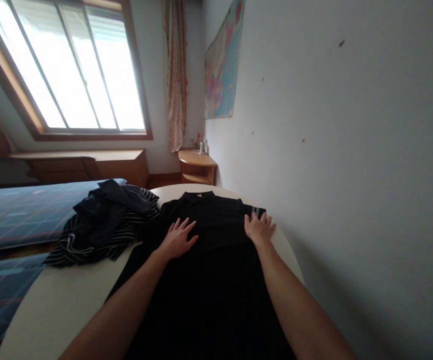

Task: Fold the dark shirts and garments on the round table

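A black collared shirt lies spread flat on a round, pale table, its collar at the far edge. My left hand rests on the upper left part of the shirt with fingers spread. On the right, my right hand lies with spread fingers on the shirt's right sleeve, which has light stripes near its end. Neither hand grips the cloth.
A heap of dark and striped clothes sits on the table's left side, beside beds with blue plaid covers. The wall stands close on the right. Behind are a corner shelf and a desk under the window.
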Available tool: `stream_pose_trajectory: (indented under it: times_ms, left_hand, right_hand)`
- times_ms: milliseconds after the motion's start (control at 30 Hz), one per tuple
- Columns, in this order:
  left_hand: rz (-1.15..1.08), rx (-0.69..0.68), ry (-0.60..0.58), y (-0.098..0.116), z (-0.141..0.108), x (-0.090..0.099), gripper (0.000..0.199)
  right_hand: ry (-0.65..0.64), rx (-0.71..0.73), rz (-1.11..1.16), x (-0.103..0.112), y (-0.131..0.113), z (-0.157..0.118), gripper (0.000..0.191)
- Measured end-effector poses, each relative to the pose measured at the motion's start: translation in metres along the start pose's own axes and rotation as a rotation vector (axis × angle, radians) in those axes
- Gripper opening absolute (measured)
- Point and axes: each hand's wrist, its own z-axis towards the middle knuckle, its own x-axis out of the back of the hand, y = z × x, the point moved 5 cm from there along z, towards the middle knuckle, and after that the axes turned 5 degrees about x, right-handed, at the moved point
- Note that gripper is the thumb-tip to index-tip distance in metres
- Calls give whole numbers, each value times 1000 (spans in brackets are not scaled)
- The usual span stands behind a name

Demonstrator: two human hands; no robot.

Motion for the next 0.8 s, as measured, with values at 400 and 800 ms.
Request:
stream_pose_trajectory:
  times_ms: [400,800]
  left_hand:
    - [-47,-91,15,7,1,-2,54]
    - [-31,-102,11,10,0,1,54]
  right_hand:
    - [34,116,-29,3,-8,-2,55]
    - [-8,773,50,18,-63,-27,68]
